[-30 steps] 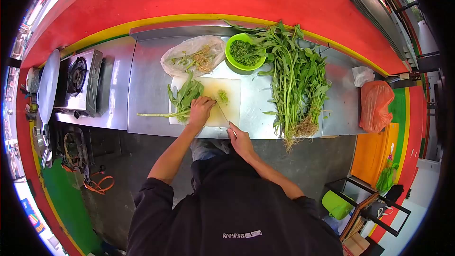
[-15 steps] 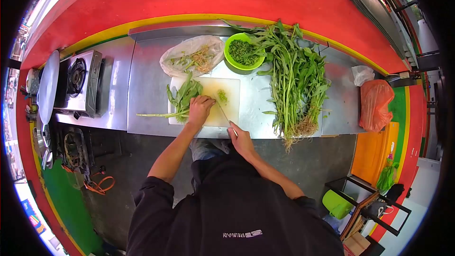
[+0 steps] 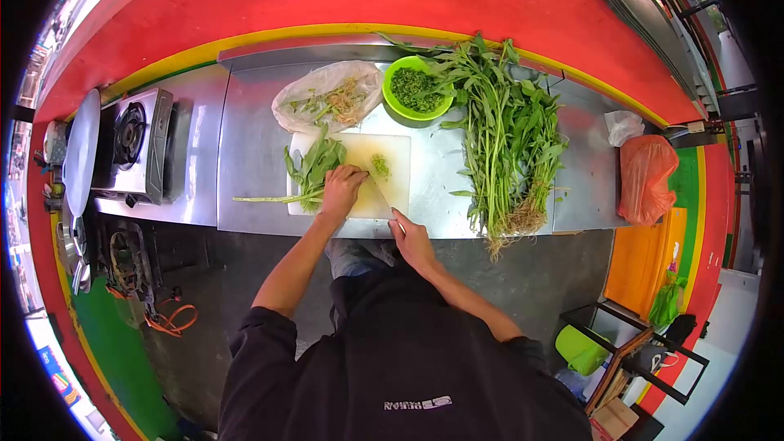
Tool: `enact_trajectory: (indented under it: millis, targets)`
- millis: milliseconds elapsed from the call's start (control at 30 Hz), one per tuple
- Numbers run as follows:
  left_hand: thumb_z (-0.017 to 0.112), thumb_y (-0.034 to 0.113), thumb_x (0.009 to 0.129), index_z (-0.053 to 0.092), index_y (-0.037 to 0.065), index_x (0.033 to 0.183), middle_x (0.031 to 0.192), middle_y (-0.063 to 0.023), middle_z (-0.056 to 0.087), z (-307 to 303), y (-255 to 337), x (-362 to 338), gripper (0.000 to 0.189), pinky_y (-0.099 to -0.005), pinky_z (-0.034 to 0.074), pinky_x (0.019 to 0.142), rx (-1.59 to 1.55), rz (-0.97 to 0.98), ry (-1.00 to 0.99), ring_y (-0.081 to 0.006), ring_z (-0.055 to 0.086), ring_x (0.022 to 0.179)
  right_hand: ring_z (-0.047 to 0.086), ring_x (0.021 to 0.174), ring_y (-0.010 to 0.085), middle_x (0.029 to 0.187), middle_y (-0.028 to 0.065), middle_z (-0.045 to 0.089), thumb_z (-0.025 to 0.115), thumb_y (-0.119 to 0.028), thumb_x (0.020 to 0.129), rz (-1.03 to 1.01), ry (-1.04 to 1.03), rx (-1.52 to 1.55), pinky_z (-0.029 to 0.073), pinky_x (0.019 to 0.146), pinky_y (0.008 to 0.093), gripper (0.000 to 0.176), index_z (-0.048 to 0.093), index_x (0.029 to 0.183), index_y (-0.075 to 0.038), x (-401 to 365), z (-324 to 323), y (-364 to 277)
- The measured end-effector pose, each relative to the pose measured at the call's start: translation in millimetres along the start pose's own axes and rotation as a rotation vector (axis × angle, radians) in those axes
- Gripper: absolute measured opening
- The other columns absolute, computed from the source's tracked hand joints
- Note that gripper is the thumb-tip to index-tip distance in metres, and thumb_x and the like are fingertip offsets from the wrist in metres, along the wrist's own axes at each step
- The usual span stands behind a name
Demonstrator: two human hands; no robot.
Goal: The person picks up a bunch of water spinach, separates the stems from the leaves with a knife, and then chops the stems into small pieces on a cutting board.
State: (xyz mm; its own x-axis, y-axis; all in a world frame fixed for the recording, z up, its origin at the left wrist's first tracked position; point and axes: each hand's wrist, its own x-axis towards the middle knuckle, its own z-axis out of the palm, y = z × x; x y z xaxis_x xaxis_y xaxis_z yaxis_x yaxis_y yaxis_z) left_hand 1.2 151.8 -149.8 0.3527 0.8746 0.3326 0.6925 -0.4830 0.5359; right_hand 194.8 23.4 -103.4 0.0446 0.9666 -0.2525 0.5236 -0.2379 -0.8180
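Note:
My left hand (image 3: 341,188) presses down on a bunch of leafy green stalks (image 3: 309,173) lying across a pale cutting board (image 3: 395,186). My right hand (image 3: 411,242) grips the handle of a knife (image 3: 382,198) whose blade rests on the board beside my left fingers. A small heap of chopped greens (image 3: 380,165) lies on the board just beyond the blade.
A green bowl (image 3: 416,88) of chopped greens and a plastic bag with trimmings (image 3: 331,95) sit behind the board. A large pile of uncut greens (image 3: 508,139) lies right. A gas stove (image 3: 135,144) stands left, an orange bag (image 3: 645,180) far right on the steel counter (image 3: 249,147).
The knife blade has shifted slightly toward my left fingers on the board. Both hands stay in nearly the same place.

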Motion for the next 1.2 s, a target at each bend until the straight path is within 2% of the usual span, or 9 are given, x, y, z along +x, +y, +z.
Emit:
enact_trajectory:
  millis: [267,600,700,800,967,1200]
  targets:
    - [0.072,0.012,0.087,0.077,0.014,0.099,0.095,0.0014,0.068,-4.0,1.2,1.6,0.013,-0.0393,0.043,0.081,0.030,0.011,-0.048,-0.0198,0.064,0.094,0.070,0.073,0.0446,0.080,0.0316,0.066,0.062,-0.023,0.102,-0.021,0.008,-0.058,0.053,0.065,0.0461,0.039,0.063,0.134,-0.002,15.9,7.3,3.3]
    - [0.072,0.014,0.088,0.076,0.013,0.097,0.092,0.0002,0.069,1.7,-2.0,1.3,0.010,-0.0389,0.043,0.081,-0.019,-0.016,0.005,-0.0207,0.065,0.093,0.071,0.075,0.0435,0.081,0.0321,0.066,0.063,-0.021,0.101,-0.032,-0.006,-0.005,0.053,0.066,0.0449,0.038,0.063,0.134,-0.002,8.3,3.9,8.0]
    - [0.073,0.014,0.088,0.076,0.014,0.097,0.092,0.0003,0.069,-1.1,2.5,1.9,0.010,-0.0389,0.043,0.080,-0.003,-0.019,-0.010,-0.0210,0.065,0.092,0.071,0.073,0.0426,0.079,0.0319,0.065,0.062,-0.021,0.101,-0.068,0.008,-0.033,0.053,0.065,0.0446,0.038,0.063,0.134,-0.002,15.2,4.1,3.1]
    - [0.073,0.014,0.088,0.076,0.013,0.095,0.092,-0.0001,0.069,-5.0,6.3,3.3,0.009,-0.0395,0.043,0.079,0.026,-0.022,-0.016,-0.0221,0.065,0.091,0.070,0.069,0.0420,0.077,0.0316,0.064,0.062,-0.022,0.101,-0.020,0.002,-0.049,0.052,0.064,0.0439,0.038,0.064,0.134,-0.002,14.9,5.8,0.3]
    - [0.073,0.013,0.087,0.078,0.013,0.092,0.091,-0.0009,0.070,-2.6,6.1,3.7,0.007,-0.0397,0.044,0.077,-0.023,-0.073,-0.006,-0.0233,0.066,0.089,0.068,0.066,0.0421,0.074,0.0301,0.064,0.062,-0.023,0.101,-0.055,0.024,0.030,0.051,0.062,0.0448,0.038,0.064,0.133,-0.002,2.3,3.0,9.4]
    - [0.074,0.013,0.087,0.078,0.013,0.093,0.090,-0.0006,0.068,-4.6,8.4,3.9,0.007,-0.0391,0.043,0.077,-0.010,-0.015,-0.002,-0.0225,0.064,0.088,0.067,0.063,0.0407,0.071,0.0287,0.063,0.063,-0.021,0.101,-0.119,0.053,-0.064,0.050,0.059,0.0445,0.037,0.064,0.132,-0.001,14.7,7.0,11.2]
